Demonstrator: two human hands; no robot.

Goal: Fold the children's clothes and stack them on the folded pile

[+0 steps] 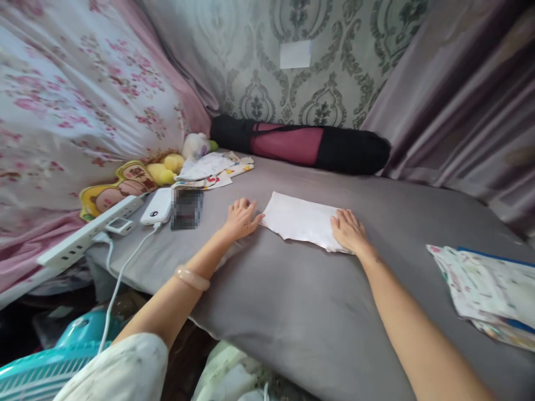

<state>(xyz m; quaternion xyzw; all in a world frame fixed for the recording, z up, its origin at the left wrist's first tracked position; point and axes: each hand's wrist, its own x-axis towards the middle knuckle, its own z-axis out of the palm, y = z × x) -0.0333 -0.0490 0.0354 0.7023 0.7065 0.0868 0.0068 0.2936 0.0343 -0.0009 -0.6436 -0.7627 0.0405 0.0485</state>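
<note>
A folded white cloth garment [303, 218] lies flat on the grey-covered surface [267, 312]; its exact kind I cannot make out. My right hand [349, 229] rests over the cloth's right end, fingers stretched out and pressed flat. At the opposite end, my left hand [242, 218] lies with fingers apart on the grey cover, its thumb touching or nearly touching the cloth's left edge. A pale bangle [192, 278] circles my left forearm. The cloth's lower edge looks uneven.
Folded patterned cloths [489, 289] are stacked at right, more cloths [209, 170] at back left. A black-and-maroon roll bag [292, 146] lies by the wall. Left stand a power strip [92, 228], white power bank [157, 206], blurred dark device [186, 209], plush toys [165, 169] and turquoise fan [54, 356].
</note>
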